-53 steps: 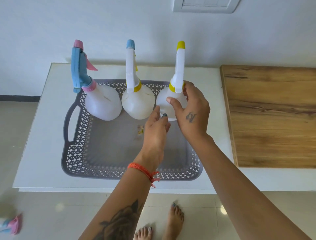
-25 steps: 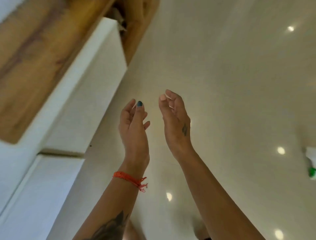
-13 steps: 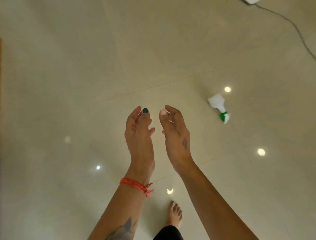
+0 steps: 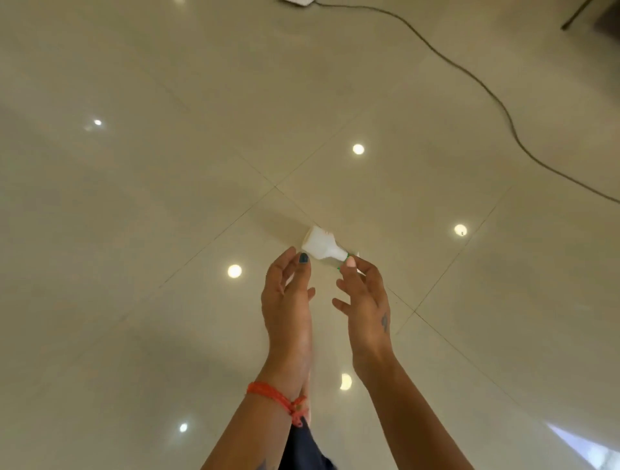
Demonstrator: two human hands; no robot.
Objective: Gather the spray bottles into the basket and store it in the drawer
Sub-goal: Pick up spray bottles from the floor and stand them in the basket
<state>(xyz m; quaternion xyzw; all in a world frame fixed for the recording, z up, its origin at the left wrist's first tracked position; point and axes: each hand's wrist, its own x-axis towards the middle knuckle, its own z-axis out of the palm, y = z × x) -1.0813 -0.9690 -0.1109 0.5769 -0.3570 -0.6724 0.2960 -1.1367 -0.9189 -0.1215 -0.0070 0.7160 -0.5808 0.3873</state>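
A white spray bottle (image 4: pixel 320 247) with a green collar lies on its side on the glossy beige tiled floor, its base pointing up-left. Its spray head is hidden behind my right hand (image 4: pixel 364 302). Both hands reach down toward it with fingers apart. My left hand (image 4: pixel 288 295), with an orange thread bracelet at the wrist, is just left of and below the bottle's body. My right hand's fingertips sit at the green collar; whether they touch it I cannot tell. The basket and the drawer are out of view.
A dark cable (image 4: pixel 496 97) snakes across the floor at the upper right, running from a white object (image 4: pixel 297 2) at the top edge. Ceiling lights reflect as bright spots on the tiles. A dark furniture leg (image 4: pixel 575 13) shows in the top right corner.
The view has swung from the basket on the table down to the floor. The green-collared bottle, off to the right before, now lies right at my fingertips, and my hands have spread apart.
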